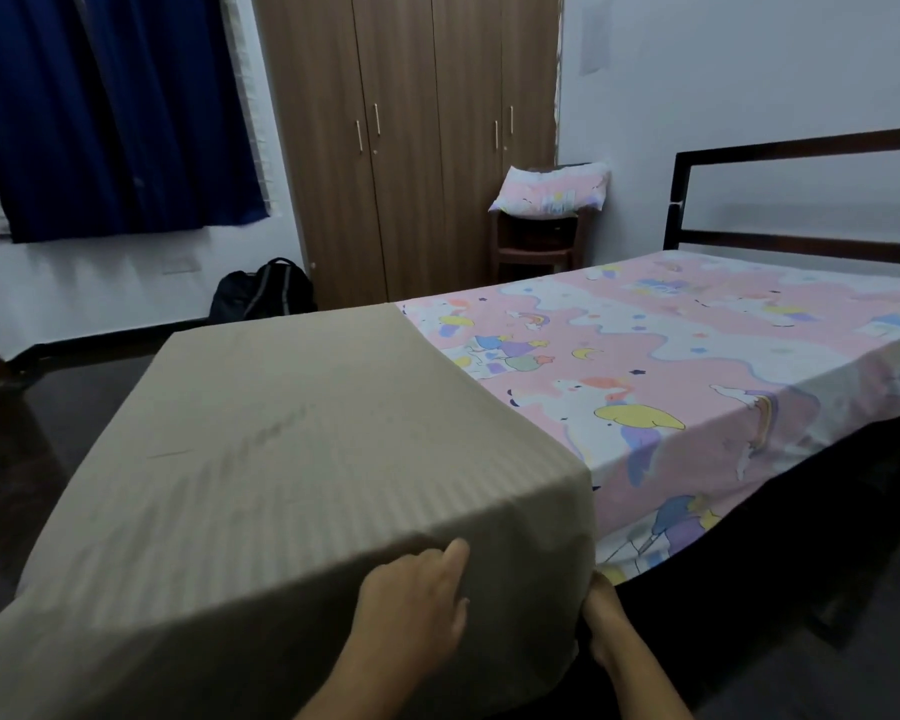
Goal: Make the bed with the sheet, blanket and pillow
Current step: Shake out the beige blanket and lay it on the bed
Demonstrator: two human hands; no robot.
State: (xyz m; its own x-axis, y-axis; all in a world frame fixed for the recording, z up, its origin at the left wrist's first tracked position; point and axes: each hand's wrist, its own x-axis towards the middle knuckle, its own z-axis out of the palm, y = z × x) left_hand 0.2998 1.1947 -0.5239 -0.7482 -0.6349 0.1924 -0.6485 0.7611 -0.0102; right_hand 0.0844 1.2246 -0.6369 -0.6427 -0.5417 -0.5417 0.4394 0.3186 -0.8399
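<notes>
Your left hand [411, 600] lies flat on the beige blanket [292, 433] over the foot of the pink sheet [671, 345]; your right hand [606, 621] seems to pinch its corner. The pillow [552, 192] sits on a stool [533, 246] beside the wardrobe [411, 148].

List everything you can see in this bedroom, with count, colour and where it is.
bed: one, dark frame, centre to right
blanket: one, beige, covers the bed's near end
sheet: one, pink cartoon print, over the rest of the bed
pillow: one, pink print, on the stool
stool: one, brown, beside the wardrobe
wardrobe: one, brown, back wall
curtain: one, blue, left wall
backpack: one, black, floor by the wardrobe
left hand: one, flat on the blanket's near side
right hand: one, at the blanket's corner, fingers hidden
</notes>
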